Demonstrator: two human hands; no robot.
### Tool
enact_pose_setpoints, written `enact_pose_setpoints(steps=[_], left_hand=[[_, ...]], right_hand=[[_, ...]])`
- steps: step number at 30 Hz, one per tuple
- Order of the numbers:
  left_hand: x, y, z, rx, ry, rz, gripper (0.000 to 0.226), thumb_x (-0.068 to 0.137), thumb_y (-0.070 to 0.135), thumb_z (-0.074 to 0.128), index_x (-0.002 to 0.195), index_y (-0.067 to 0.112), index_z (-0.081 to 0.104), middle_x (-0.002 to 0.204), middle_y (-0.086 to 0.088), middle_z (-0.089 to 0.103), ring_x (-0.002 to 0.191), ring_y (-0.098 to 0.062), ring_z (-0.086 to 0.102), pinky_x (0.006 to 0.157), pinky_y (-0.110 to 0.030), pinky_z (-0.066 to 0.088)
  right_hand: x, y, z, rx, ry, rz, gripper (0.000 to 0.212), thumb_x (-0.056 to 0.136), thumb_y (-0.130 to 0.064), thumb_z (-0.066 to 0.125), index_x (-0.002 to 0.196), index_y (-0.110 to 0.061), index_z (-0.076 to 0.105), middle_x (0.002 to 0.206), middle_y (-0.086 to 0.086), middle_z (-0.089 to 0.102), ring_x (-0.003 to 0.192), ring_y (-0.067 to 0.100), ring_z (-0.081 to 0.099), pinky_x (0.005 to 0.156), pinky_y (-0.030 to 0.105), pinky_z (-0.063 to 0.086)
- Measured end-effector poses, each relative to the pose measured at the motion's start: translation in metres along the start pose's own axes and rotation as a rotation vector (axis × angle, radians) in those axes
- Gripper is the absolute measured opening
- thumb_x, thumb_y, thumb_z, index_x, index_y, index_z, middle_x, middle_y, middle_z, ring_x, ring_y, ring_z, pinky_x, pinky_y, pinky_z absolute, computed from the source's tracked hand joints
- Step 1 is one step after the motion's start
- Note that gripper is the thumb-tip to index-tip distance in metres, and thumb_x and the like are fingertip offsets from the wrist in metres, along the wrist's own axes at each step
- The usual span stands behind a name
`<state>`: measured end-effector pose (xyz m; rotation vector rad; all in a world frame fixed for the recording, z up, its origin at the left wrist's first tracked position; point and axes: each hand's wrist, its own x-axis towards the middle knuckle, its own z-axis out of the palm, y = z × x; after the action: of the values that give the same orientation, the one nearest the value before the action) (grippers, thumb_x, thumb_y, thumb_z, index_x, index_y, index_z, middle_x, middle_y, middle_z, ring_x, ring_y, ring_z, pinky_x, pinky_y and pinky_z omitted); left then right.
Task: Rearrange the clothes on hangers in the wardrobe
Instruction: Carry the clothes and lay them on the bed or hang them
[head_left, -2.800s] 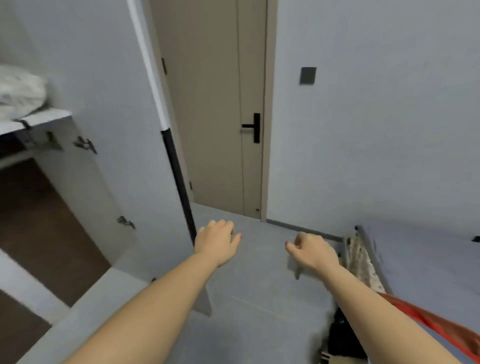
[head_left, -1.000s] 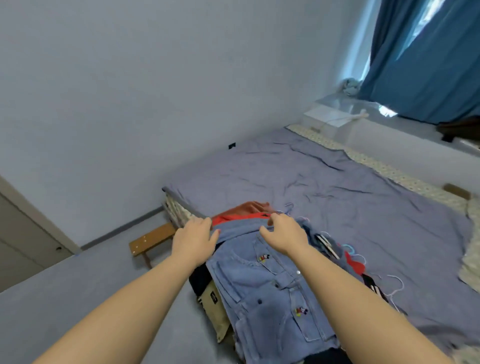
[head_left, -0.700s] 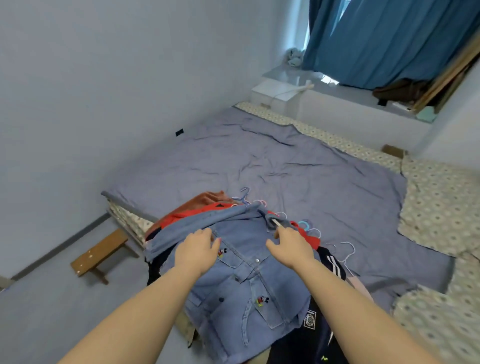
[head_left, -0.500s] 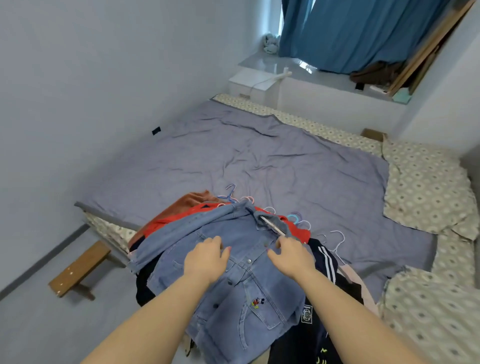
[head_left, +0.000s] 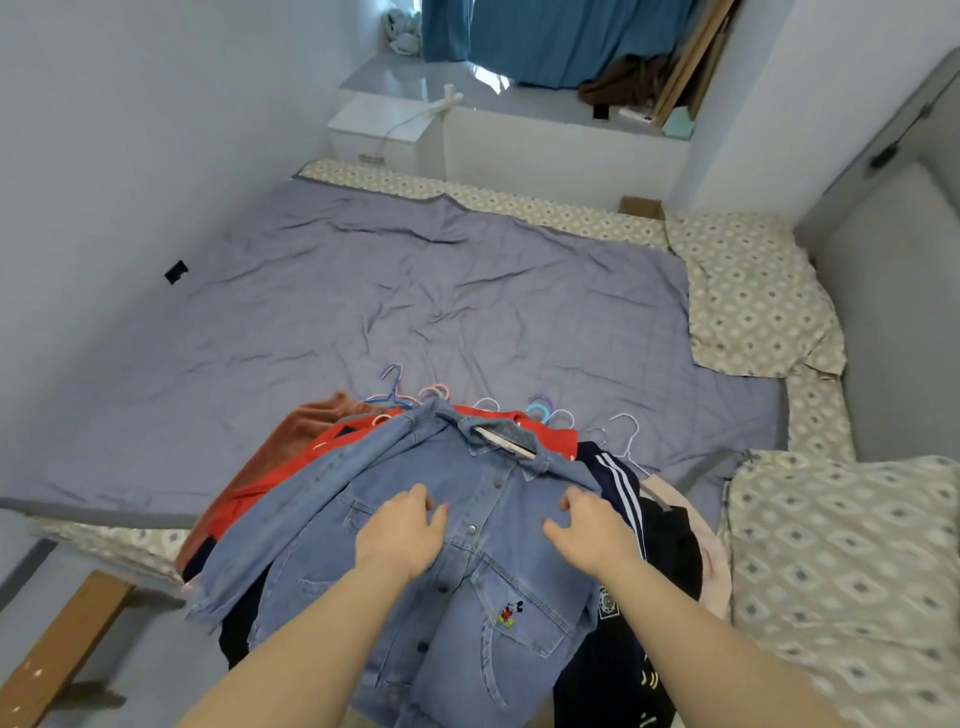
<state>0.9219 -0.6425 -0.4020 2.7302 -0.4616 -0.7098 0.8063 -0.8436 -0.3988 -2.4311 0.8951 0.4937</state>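
Note:
A pile of clothes on hangers lies at the near edge of the bed. On top is a blue denim jacket (head_left: 483, 571) with a small cartoon patch. Under it show a red garment (head_left: 550, 434), a rust-brown one (head_left: 291, 441) and a dark navy one with white stripes (head_left: 618, 473). Several pastel hanger hooks (head_left: 540, 408) stick out beyond the pile. My left hand (head_left: 402, 532) rests on the jacket's chest, fingers loosely bent. My right hand (head_left: 589, 527) lies on the jacket to the right of the buttons, fingers bent down onto the cloth.
The bed's grey-purple quilt (head_left: 415, 301) spreads beyond the pile. Patterned pillows (head_left: 753, 291) lie at the right. A wooden bench (head_left: 57, 644) stands on the floor at the lower left. A white nightstand (head_left: 379, 124) and blue curtain (head_left: 545, 36) are at the far end.
I turned from the wardrobe and door to the bed. Both hands came down onto the denim jacket and slid a little toward its middle.

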Motion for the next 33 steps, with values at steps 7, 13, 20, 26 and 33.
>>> enact_pose_setpoints(steps=[7,13,20,26,33], left_hand=[[0.02,-0.008,0.017,0.055,-0.044,-0.009,0.031,0.097,0.047,0.038,0.107,0.021,0.051,0.11,0.002,0.059,0.096,-0.021,0.058,0.077,-0.036,0.051],[0.058,0.012,0.023,0.009,-0.025,-0.019,0.025,0.096,0.044,0.043,0.101,0.023,0.055,0.105,0.002,0.06,0.095,-0.021,0.058,0.078,-0.037,0.052],[0.112,0.056,0.056,-0.22,-0.093,-0.247,0.019,0.092,0.041,0.054,0.086,0.024,0.062,0.096,0.002,0.067,0.094,-0.021,0.061,0.08,-0.034,0.051],[0.146,0.091,0.094,-0.679,-0.062,-0.501,0.033,0.083,0.048,0.067,0.078,0.016,0.065,0.075,0.001,0.062,0.078,-0.02,0.055,0.073,-0.027,0.044],[0.176,0.099,0.105,-0.979,0.029,-0.697,0.028,0.078,0.032,0.077,0.066,0.017,0.058,0.066,-0.004,0.056,0.069,-0.023,0.053,0.067,-0.035,0.049]], right_hand=[[0.043,-0.009,0.012,-0.02,-0.039,-0.042,0.04,0.092,-0.04,0.051,0.122,-0.014,0.049,0.121,0.006,0.056,0.109,0.026,0.055,0.071,0.031,0.04],[0.093,-0.01,0.021,0.021,-0.072,-0.09,0.032,0.091,-0.038,0.055,0.11,-0.013,0.052,0.111,0.008,0.06,0.095,0.024,0.06,0.069,0.034,0.049],[0.135,0.025,0.031,0.031,-0.106,-0.103,0.037,0.092,-0.036,0.052,0.12,-0.013,0.05,0.124,0.005,0.051,0.106,0.023,0.056,0.079,0.034,0.049],[0.155,0.062,0.043,0.044,-0.133,-0.104,0.032,0.094,-0.036,0.049,0.117,-0.014,0.05,0.122,0.004,0.049,0.107,0.021,0.053,0.078,0.032,0.046],[0.154,0.084,0.053,0.129,-0.102,-0.137,0.019,0.095,-0.031,0.047,0.104,-0.016,0.054,0.108,-0.001,0.051,0.091,0.016,0.054,0.069,0.03,0.045]])
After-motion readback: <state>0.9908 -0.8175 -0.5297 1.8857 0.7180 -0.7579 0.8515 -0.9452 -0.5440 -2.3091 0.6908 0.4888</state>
